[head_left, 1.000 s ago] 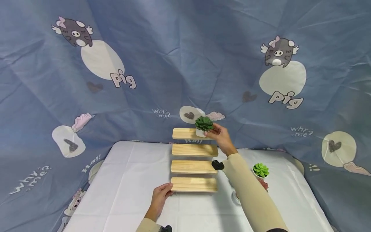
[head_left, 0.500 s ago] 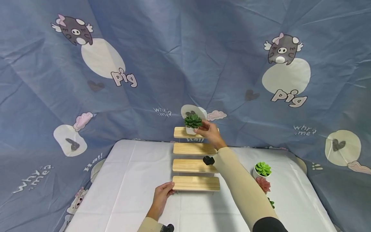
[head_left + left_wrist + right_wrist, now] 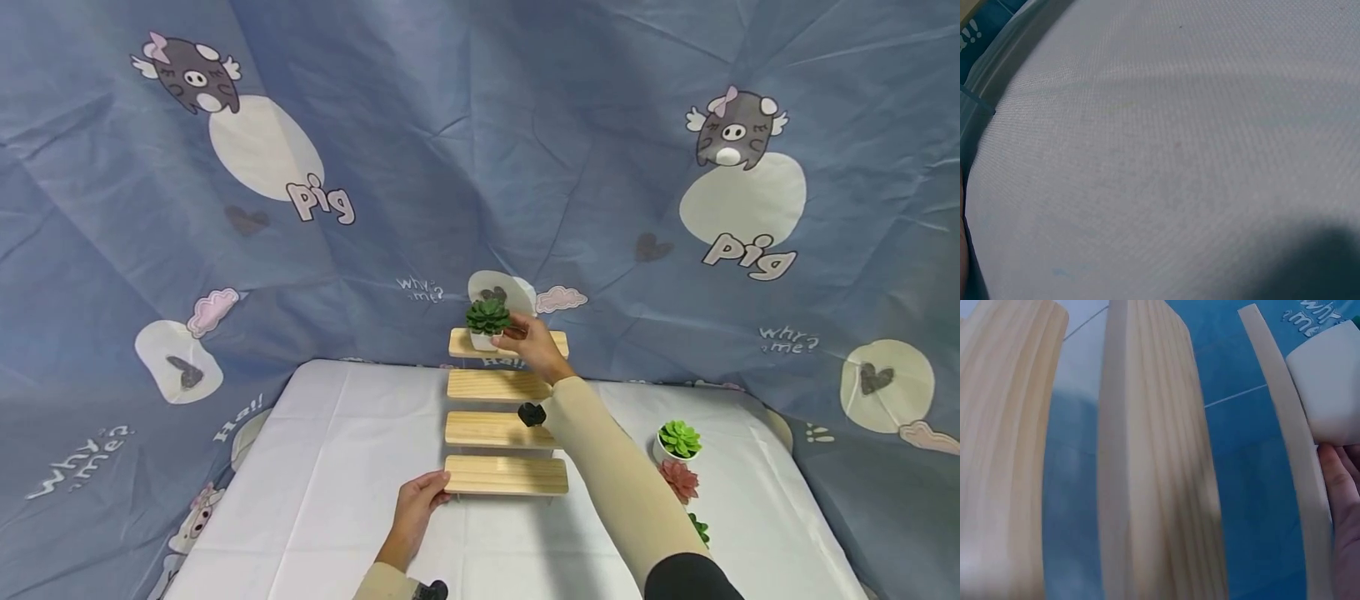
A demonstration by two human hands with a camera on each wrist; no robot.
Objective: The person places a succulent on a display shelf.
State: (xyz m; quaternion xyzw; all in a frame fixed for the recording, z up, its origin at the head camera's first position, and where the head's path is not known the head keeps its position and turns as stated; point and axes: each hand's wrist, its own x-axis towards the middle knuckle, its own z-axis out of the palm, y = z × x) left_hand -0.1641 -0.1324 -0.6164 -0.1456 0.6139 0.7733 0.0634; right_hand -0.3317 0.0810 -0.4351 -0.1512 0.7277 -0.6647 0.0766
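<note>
A dark green potted succulent (image 3: 487, 317) in a white pot is at the left part of the top board of a tiered wooden shelf (image 3: 507, 475). My right hand (image 3: 532, 343) grips the pot from its right side, thumb at the front. In the right wrist view the white pot (image 3: 1327, 384) touches or nearly touches the top board (image 3: 1291, 431), with my fingers beside its base. My left hand (image 3: 415, 508) holds the left end of the lowest board. The left wrist view shows mostly cloth, and that hand's grip is out of sight there.
To the right on the white-covered table (image 3: 337, 500) stand a bright green succulent (image 3: 678, 437) in a white pot, a red succulent (image 3: 680, 481) and another green plant (image 3: 699, 527), partly behind my right sleeve. A blue printed cloth (image 3: 420, 167) hangs behind the shelf.
My right hand has carried the dark green succulent leftward along the top board, mostly in the first half second. The left hand stays on the lowest board.
</note>
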